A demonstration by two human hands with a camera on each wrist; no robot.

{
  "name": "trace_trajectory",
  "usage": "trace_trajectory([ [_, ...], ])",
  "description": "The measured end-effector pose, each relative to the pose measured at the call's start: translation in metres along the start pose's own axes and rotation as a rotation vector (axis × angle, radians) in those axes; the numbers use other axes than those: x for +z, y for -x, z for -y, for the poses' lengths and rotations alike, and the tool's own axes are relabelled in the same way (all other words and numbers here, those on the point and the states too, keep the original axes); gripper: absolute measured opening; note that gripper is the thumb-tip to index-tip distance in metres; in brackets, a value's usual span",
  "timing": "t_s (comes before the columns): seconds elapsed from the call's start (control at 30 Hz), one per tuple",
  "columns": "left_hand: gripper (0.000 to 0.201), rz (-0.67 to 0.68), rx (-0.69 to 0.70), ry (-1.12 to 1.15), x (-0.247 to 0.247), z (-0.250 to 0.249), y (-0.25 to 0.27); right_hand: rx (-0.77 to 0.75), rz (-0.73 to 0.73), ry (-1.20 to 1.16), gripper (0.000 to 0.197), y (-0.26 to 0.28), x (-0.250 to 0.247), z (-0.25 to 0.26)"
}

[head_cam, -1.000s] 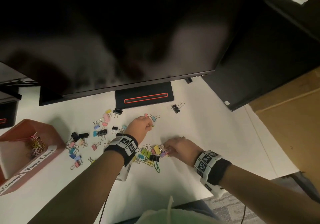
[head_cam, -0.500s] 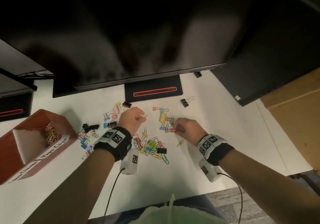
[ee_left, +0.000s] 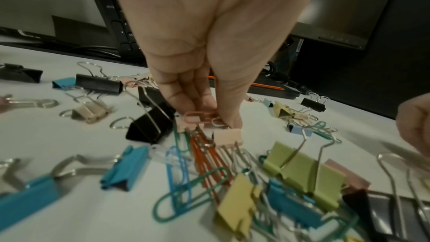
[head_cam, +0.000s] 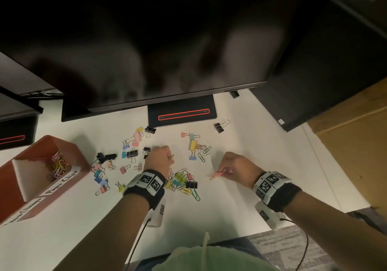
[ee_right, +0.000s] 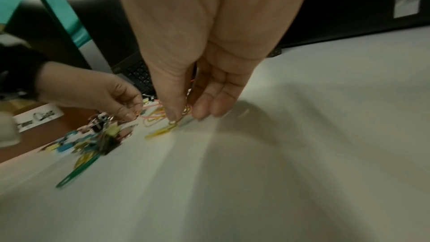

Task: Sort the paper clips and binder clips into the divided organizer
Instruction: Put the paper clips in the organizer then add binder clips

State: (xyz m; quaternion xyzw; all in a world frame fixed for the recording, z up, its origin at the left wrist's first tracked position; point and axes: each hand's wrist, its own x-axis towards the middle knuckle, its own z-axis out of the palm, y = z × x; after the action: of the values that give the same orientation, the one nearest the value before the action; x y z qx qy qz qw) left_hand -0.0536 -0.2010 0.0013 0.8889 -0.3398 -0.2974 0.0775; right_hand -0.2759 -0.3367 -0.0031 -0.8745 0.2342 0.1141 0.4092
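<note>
Paper clips and binder clips lie scattered on the white desk (head_cam: 240, 203), thickest in a pile (head_cam: 182, 183) between my hands. My left hand (head_cam: 170, 158) hovers over the pile's far edge and pinches a few paper clips (ee_left: 197, 117) between thumb and fingers (ee_left: 230, 117). My right hand (head_cam: 225, 171), right of the pile, pinches pink and yellow paper clips (head_cam: 216, 175), which dangle onto the desk in the right wrist view (ee_right: 160, 132). The red divided organizer (head_cam: 62, 144) stands at the far left, with coloured paper clips (head_cam: 57, 165) in its far compartment.
A large dark monitor (head_cam: 167, 40) overhangs the desk, its stand base (head_cam: 182, 113) just behind the clips. Another black screen (head_cam: 324, 71) stands at the right. A lone black binder clip (head_cam: 218, 127) lies near the base. Bare desk lies right of my right hand.
My right hand has left the pile and drawn back to the right with paper clips pinched in it. My left hand stays over the pile, still holding its clips.
</note>
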Motion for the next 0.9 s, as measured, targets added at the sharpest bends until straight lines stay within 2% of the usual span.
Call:
trace_trajectory([
  [0.13,0.014,-0.003,-0.014,0.004,0.005,-0.002,0.001,-0.056,0.058,0.09,0.014,0.0,0.014,0.009],
  [0.27,0.015,0.04,0.027,-0.088,0.005,-0.002,0.001,-0.066,0.029,0.131,0.016,-0.01,0.018,0.016],
  [0.43,0.019,0.124,0.121,-0.285,0.0,-0.001,-0.003,0.0,0.015,0.095,0.018,-0.018,0.018,0.021],
  [0.53,0.022,0.126,0.176,-0.414,0.0,-0.004,-0.001,0.062,-0.008,0.015,0.015,-0.02,0.017,0.025],
  [0.63,0.03,0.116,0.234,-0.519,0.003,-0.008,0.005,0.143,-0.013,-0.018,0.028,-0.022,0.017,0.029],
  [0.7,0.036,0.124,0.269,-0.56,0.003,-0.009,0.009,0.161,-0.012,0.021,0.022,-0.025,0.017,0.032],
  [0.8,0.039,0.143,0.298,-0.501,0.003,-0.006,0.009,0.17,-0.007,0.082,0.016,-0.028,0.018,0.04],
  [0.9,0.033,0.155,0.275,-0.313,-0.002,0.0,0.003,0.19,-0.005,0.129,0.017,-0.031,0.02,0.049],
])
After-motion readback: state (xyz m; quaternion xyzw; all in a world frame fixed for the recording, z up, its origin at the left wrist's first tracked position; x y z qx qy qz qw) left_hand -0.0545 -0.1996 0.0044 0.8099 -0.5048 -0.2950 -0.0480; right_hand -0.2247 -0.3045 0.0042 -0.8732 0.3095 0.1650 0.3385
